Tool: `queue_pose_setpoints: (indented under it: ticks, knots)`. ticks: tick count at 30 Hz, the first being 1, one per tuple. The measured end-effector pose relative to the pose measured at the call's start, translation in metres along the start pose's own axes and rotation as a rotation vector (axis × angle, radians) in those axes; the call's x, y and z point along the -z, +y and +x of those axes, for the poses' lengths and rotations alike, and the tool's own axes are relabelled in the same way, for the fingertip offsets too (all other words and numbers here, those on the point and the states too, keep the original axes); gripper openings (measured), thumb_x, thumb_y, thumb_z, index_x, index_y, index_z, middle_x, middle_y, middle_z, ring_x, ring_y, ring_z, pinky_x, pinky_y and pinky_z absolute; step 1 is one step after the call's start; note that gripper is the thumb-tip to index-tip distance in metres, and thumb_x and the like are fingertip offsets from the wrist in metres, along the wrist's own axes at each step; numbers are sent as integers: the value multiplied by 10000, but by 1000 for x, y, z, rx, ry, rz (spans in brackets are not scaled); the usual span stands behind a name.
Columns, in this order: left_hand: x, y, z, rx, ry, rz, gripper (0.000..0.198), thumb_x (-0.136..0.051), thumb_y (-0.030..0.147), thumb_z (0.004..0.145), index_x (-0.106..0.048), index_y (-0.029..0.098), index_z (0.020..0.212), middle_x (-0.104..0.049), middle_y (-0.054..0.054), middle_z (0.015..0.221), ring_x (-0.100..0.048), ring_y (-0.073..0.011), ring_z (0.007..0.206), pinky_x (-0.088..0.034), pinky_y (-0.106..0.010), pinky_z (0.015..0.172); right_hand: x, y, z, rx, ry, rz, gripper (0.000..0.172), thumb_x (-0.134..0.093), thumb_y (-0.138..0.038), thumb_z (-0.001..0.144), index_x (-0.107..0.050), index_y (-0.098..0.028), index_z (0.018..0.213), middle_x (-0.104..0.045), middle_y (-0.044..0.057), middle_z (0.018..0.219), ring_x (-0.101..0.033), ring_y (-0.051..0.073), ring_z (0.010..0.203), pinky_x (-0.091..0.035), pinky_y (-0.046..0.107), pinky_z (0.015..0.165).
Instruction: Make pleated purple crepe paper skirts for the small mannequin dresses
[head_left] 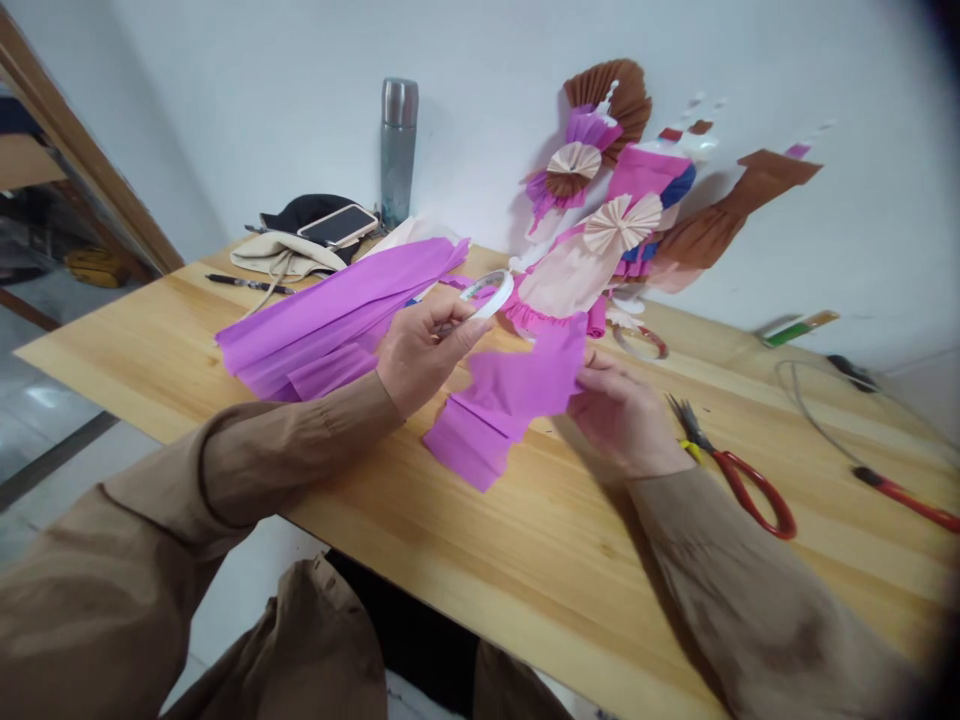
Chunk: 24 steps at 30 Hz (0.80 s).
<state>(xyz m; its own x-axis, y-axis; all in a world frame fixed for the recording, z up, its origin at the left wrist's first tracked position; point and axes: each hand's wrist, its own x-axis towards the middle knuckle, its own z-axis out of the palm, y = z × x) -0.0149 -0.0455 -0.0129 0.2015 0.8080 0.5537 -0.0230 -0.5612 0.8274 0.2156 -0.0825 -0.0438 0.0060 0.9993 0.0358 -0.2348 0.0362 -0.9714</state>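
Note:
My left hand (431, 345) is closed round a white roll of tape (495, 300), held up over the middle of the table. Pinched in my right hand (626, 410) is a strip of purple crepe paper (517, 395), which hangs and folds down toward the wood. Behind my left wrist lies a larger stack of purple crepe paper (337, 310). Just right of my right hand, scissors (739, 475) with red handles rest with their blades toward the wall.
Against the wall lean paper-decorated pieces with pleated rosettes (622, 225). A thermos (399, 150), a phone (339, 226), a cloth pouch (285, 255) and a pen (247, 284) occupy the far left. Another tape roll (651, 343), a green-handled tool (799, 328) and a cable with a red handle (915, 500) are at right.

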Motion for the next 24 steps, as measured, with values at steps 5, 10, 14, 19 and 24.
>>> queue_pose_setpoints:
  ticks: [5, 10, 14, 19, 24]
  knots:
    - [0, -1, 0, 10, -9, 2, 242, -633, 351, 864, -615, 170, 704, -453, 48, 515, -374, -72, 484, -271, -251, 475, 5, -2, 2, -238, 93, 126, 198, -656, -301, 694, -712, -203, 857, -764, 57, 852, -712, 226, 802, -606, 344, 714]
    - [0, 0, -1, 27, -19, 9, 232, -624, 337, 865, -618, 173, 701, -461, 47, 525, -375, -73, 485, -267, -258, 483, 3, 2, 3, -112, 102, -28, 158, -724, -306, 731, -653, -234, 852, -701, 3, 717, -640, 158, 599, -537, 275, 523]
    - [0, -1, 0, 55, -27, 26, 233, -637, 338, 852, -624, 165, 696, -495, 37, 552, -386, -73, 498, -263, -261, 492, -1, 1, 2, 64, 96, -152, 249, -791, -303, 679, -554, -257, 742, -553, -57, 587, -484, 110, 459, -433, 245, 434]
    - [0, -4, 1, 79, -32, 22, 231, -651, 323, 831, -614, 162, 670, -461, 46, 536, -365, -71, 499, -248, -262, 495, -1, -13, -2, 253, 51, -239, 213, -812, -305, 634, -628, -254, 728, -654, 16, 820, -632, 189, 759, -550, 377, 742]
    - [-1, -4, 1, 114, -51, 3, 219, -656, 305, 815, -606, 164, 656, -440, 54, 519, -355, -69, 492, -249, -257, 487, 9, -22, -4, 266, -161, -232, 247, -733, -489, 728, -751, -242, 725, -696, 88, 945, -646, 285, 948, -533, 458, 829]
